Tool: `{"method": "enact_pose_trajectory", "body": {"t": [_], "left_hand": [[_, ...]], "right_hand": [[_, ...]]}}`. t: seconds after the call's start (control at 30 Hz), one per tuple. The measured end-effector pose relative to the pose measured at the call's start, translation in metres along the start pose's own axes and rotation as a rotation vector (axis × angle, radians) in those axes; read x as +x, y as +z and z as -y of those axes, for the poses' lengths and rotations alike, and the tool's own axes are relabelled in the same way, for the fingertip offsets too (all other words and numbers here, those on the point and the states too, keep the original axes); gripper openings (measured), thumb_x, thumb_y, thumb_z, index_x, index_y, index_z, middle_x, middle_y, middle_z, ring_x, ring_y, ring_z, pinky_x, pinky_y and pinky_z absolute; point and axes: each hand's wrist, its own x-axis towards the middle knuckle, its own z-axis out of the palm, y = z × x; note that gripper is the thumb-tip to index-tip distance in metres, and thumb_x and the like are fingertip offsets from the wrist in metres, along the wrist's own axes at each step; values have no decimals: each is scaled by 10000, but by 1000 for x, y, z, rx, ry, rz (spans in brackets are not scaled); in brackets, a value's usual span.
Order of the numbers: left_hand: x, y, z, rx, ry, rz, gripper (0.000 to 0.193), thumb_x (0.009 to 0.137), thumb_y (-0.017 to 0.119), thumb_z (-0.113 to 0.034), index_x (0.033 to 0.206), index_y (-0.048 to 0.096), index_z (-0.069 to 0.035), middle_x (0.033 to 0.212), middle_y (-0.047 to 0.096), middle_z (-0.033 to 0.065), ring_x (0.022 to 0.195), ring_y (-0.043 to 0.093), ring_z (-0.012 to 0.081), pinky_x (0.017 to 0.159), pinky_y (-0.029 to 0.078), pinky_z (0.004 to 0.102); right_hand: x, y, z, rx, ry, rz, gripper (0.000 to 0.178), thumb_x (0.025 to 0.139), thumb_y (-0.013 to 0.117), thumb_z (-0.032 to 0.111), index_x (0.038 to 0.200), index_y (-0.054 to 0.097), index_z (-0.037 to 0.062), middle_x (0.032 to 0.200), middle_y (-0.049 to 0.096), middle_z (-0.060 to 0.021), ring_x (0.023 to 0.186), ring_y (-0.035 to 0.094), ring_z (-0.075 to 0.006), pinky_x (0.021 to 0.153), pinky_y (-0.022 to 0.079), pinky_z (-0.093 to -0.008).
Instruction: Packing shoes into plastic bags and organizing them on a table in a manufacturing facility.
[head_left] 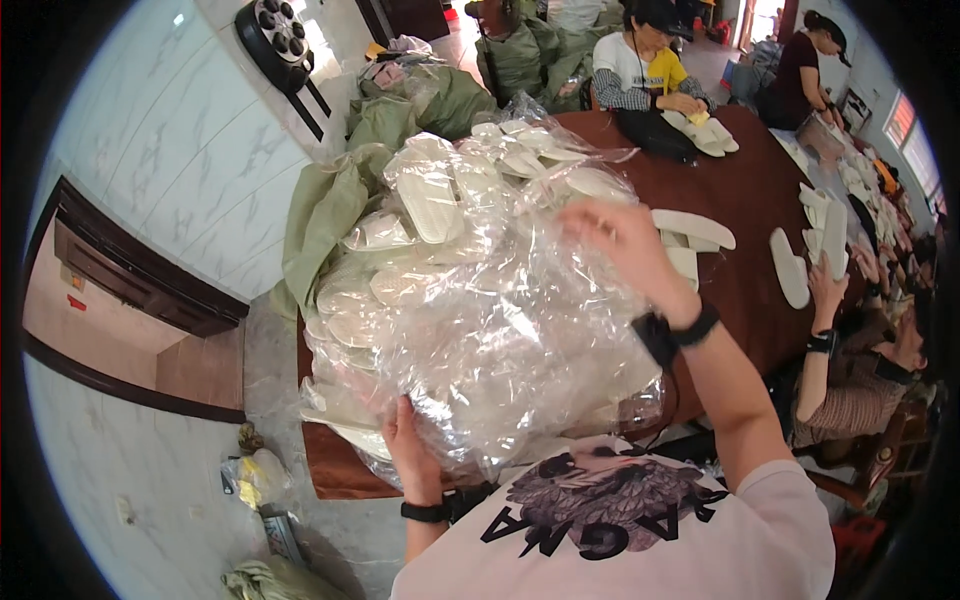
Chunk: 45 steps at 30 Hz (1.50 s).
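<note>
A big heap of clear plastic bags (500, 350) lies in front of me, with off-white slippers (428, 195) showing in and around it. My left hand (412, 455) is at the near left of the heap, gripping the edge of a clear plastic bag; some of its fingers are hidden. Over the right side of the heap is my right hand (632, 250), smeared by motion, so whether it pinches any plastic does not show. Just beyond its wrist, more off-white slippers (692, 230) lie on the brown tabletop (740, 270).
Green sacks (320, 230) border the heap on the left and behind. Across the table a person (655, 75) handles slippers; on the right another person's hand (828, 285) touches a slipper stack (822, 225). A further person (805, 75) works at the far right.
</note>
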Motion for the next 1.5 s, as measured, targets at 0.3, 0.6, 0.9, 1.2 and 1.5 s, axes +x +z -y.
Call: {"method": "enact_pose_trajectory", "body": {"t": [0.3, 0.6, 0.9, 1.2, 1.5], "left_hand": [[-7, -24, 15, 35, 17, 39, 244, 931, 587, -170, 1102, 600, 4, 1019, 627, 31, 914, 560, 110, 801, 437, 252], [-2, -34, 25, 75, 0, 62, 233, 932, 577, -144, 1119, 600, -8, 1037, 624, 28, 925, 560, 107, 818, 437, 257], [-4, -24, 28, 66, 26, 97, 259, 931, 588, -171, 1116, 600, 9, 1020, 626, 30, 909, 559, 109, 817, 436, 250], [-3, -15, 24, 77, 5, 98, 227, 938, 577, -172, 1079, 622, 0, 991, 636, 24, 892, 564, 97, 786, 439, 244], [1, -3, 28, 126, -20, 153, 170, 944, 568, -177, 993, 623, -24, 930, 631, 11, 832, 553, 85, 722, 432, 237]], "right_hand": [[99, 46, -152, -1065, -172, 167, 230, 791, 635, 187, 996, 650, 86, 1033, 602, -103, 1010, 560, -277, 830, 473, -394], [142, 50, -146, -817, 195, 436, 221, 803, 614, 265, 894, 679, 75, 955, 655, -156, 969, 613, -333, 767, 488, -452], [148, -66, -178, -801, -27, -118, 199, 795, 567, 216, 872, 705, 95, 903, 665, -160, 843, 642, -338, 761, 505, -425], [14, -255, -227, -455, 249, -521, 178, 803, 543, 121, 831, 697, 35, 849, 689, -115, 863, 652, -275, 789, 488, -343], [-83, -253, -288, -925, 542, -437, 271, 831, 523, 163, 1054, 636, 57, 1012, 661, -184, 969, 620, -363, 849, 482, -446]]}}
